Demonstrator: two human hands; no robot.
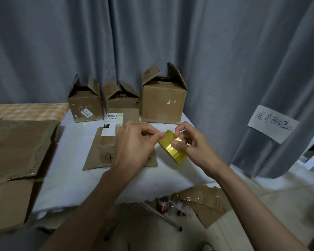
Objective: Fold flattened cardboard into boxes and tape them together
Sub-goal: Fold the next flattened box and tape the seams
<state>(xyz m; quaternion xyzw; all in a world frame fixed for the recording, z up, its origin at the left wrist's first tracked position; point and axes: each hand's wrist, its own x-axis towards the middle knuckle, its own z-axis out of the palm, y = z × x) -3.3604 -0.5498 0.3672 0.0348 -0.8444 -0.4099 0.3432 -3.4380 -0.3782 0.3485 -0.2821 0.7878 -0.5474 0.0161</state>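
Observation:
A yellow roll of tape (170,147) is held above the white table (76,178) by my right hand (192,144), whose thumb and fingers curl round it. My left hand (134,144) pinches at the tape's free end on the roll's upper edge. Under my left hand lies a flattened piece of cardboard (101,151) marked "4", with a white shipping label. Three folded boxes stand in a row at the table's far edge: a small one (85,107), a middle one (121,100) and a larger one (163,104), all with their top flaps up.
Large flattened cardboard sheets (16,151) cover the left side. Torn cardboard scraps (203,201), a small red can (163,205) and thin metal rods (161,216) lie on the floor in front. Grey curtains (225,60) hang behind, with a handwritten paper note (272,124).

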